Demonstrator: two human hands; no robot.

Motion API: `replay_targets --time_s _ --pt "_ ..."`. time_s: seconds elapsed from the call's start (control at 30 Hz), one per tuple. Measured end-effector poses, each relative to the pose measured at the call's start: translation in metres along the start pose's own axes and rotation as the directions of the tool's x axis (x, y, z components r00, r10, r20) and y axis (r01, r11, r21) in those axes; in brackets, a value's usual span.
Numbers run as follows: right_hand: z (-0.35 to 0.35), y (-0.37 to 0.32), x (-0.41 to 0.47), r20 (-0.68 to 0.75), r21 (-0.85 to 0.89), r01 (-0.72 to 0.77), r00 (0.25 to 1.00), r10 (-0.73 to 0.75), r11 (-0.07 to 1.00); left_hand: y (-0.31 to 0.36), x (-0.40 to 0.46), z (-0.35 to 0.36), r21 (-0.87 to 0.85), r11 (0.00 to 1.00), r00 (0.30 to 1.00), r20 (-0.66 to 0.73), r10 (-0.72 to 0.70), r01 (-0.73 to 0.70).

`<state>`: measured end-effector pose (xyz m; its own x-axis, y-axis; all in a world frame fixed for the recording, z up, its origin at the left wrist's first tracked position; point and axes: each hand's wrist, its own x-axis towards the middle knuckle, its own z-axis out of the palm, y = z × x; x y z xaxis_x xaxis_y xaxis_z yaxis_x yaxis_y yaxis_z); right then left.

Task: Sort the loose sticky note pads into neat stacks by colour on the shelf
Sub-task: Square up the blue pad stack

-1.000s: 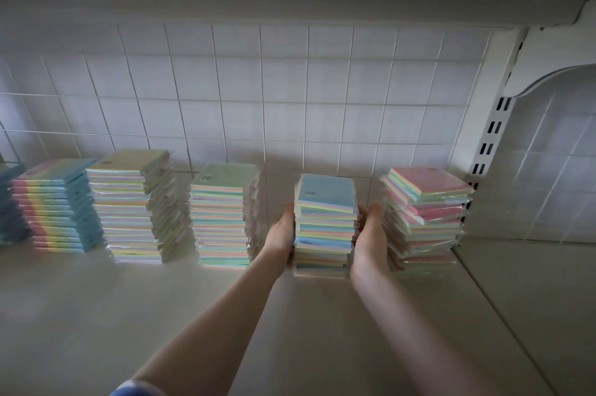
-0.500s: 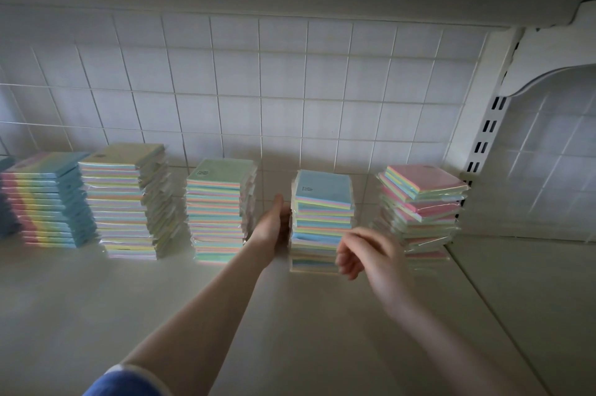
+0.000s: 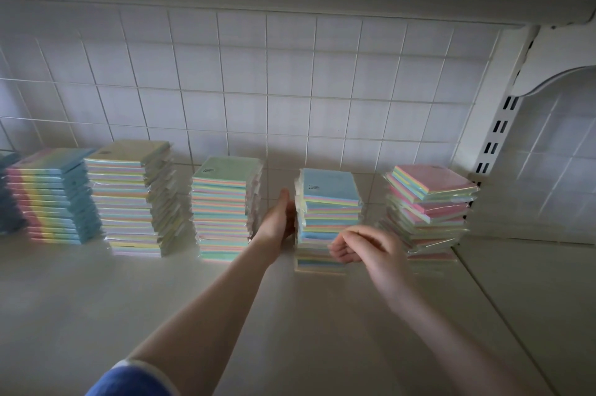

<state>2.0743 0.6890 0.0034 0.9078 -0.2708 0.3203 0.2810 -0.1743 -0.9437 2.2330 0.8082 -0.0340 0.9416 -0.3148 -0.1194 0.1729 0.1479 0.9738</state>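
Right hand point(image 3: 364, 245) sits nearest, fingers loosely curled and holding nothing, just off the front of the blue-topped stack point(image 3: 329, 218); stack stands upright at its 11 o'clock on the shelf point(image 3: 96, 299); left hand point(image 3: 279, 223) lies flat against the stack's left side. A second ago both hands were clamping it; the right has let go.

Two bare forearms, uncovered from wrist to elbow. On the left arm point(image 3: 206, 305), a short blue sleeve point(image 3: 129, 381) edged with a pale band at the cuff. No rings, watch or bracelets visible.
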Motion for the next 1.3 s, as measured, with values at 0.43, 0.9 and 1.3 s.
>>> replay_targets --time_s 0.43,0.9,1.3 --pt "-0.007 0.005 0.003 0.08 -0.07 0.035 0.996 -0.03 0.997 0.02 -0.002 0.013 -0.042 0.996 0.994 0.074 0.078 -0.075" --pt "-0.014 0.021 -0.005 0.356 -0.546 0.164 0.933 0.05 0.821 0.006 -0.007 0.005 0.209 0.976 0.989 -0.141 -0.034 0.063" --pt "-0.01 0.03 -0.001 0.344 -0.588 0.23 0.939 -0.018 0.776 0.006 -0.017 0.005 0.326 0.945 0.993 -0.12 0.019 0.021"
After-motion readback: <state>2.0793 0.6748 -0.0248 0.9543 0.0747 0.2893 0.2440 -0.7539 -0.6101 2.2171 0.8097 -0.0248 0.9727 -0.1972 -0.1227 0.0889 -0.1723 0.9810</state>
